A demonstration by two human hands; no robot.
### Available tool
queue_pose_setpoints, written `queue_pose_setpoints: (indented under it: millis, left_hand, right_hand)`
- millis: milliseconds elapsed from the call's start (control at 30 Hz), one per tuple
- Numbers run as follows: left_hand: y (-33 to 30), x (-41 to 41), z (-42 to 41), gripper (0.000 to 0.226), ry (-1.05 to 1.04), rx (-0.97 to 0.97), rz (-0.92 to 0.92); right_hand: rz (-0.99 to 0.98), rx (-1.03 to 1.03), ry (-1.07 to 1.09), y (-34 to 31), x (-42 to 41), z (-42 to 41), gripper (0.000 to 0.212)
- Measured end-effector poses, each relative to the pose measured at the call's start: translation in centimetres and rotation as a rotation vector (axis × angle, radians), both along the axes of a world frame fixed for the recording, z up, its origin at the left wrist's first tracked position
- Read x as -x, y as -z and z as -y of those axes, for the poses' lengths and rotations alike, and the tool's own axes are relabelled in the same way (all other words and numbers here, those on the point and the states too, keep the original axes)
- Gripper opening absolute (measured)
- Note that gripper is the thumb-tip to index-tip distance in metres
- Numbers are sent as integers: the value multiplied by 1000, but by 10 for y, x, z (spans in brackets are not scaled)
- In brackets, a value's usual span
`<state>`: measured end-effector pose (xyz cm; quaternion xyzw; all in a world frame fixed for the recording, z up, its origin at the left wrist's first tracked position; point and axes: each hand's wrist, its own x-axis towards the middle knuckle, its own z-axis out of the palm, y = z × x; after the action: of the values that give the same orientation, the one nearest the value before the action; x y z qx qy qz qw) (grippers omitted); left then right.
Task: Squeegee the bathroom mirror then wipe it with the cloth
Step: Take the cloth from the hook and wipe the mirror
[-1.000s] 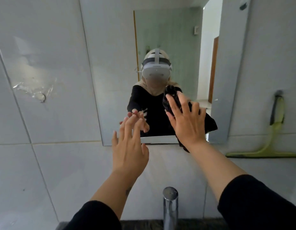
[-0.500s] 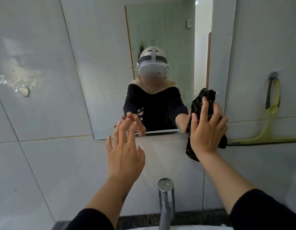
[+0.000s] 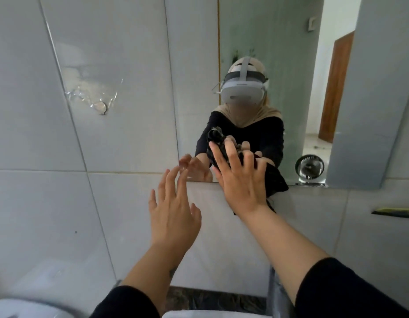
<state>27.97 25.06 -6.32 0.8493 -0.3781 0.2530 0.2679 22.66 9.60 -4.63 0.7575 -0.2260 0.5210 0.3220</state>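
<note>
Right hand (image 3: 242,180) is splayed flat with its fingers near straight, pressing the bunched black cloth (image 3: 277,180) onto the bottom edge of the frameless rectangular wall mirror (image 3: 256,42). The cloth sticks out past the fingertips and to the right of the palm. Left hand (image 3: 173,210) is spread and holds nothing, just beside the mirror's lower left corner. The yellow-green squeegee (image 3: 396,212) is well apart at the right, against the grey tiled wall (image 3: 61,203).

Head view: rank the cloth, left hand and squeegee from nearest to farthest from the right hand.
1. Cloth, pressed under the right hand at the lower edge of the mirror.
2. Left hand, just to its left, below the mirror.
3. Squeegee, far right, at the frame edge.
</note>
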Motion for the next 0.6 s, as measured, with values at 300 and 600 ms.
queue_pose_setpoints:
  millis: [300,600]
  left_hand:
    - [11,-34,-43,64,-31,196,-152]
    - [-59,-63,-84,42,390,649,-640]
  right_hand:
    - [-319,96,-214,6,-62,-56,64]
    - [-126,-807,-1317,-69,-76,-112,37]
